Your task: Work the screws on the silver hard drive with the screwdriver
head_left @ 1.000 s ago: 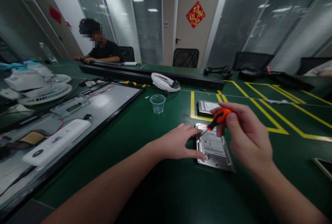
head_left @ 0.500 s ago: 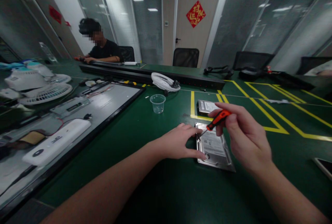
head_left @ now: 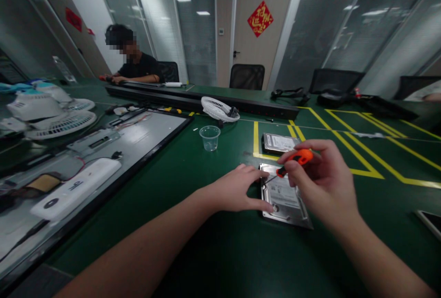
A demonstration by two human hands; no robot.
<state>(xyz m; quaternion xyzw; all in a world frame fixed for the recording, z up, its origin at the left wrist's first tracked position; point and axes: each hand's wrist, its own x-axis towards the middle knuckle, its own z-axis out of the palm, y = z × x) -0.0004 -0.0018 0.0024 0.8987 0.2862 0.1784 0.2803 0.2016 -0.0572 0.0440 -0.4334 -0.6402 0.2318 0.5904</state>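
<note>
A silver hard drive (head_left: 284, 199) with a white label lies flat on the green table. My left hand (head_left: 237, 188) rests at its left side, thumb and index finger stretched apart and touching its top. Between the fingers of my right hand (head_left: 322, 178) is a screwdriver (head_left: 296, 160) with an orange and black handle. Its thin shaft slants down left to the drive's upper left edge, close to my left index finger. Whether the tip sits in a screw is too small to tell. A second hard drive (head_left: 279, 142) lies just behind, partly covered by my right hand.
A clear plastic cup (head_left: 210, 138) and a white fan part (head_left: 219, 109) stand behind my left hand. At left lies a large panel (head_left: 138, 139) bearing a white power strip (head_left: 77, 188). Yellow tape (head_left: 358, 153) marks the table at right. Another person (head_left: 136, 65) sits across.
My right hand has turned with the screwdriver, so the handle leans lower and its end points more to the right. My left hand and the hard drive have stayed in place.
</note>
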